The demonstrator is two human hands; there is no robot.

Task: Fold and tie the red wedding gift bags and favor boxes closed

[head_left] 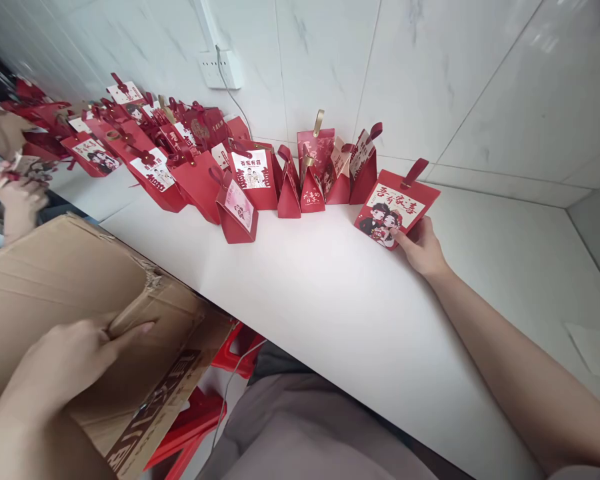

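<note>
Possibly, w/ L hand [70,363] gripping carton [55,273] & R hand [423,248] pinching 1 red gift box [396,208], a leftward swing could bump & topple nearby boxes [364,181].

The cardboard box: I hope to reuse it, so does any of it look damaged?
Yes. The cardboard box has a frayed, ragged corner just beyond the left hand, unlike the straighter edge beside it. Its brown side also shows creases.
</note>
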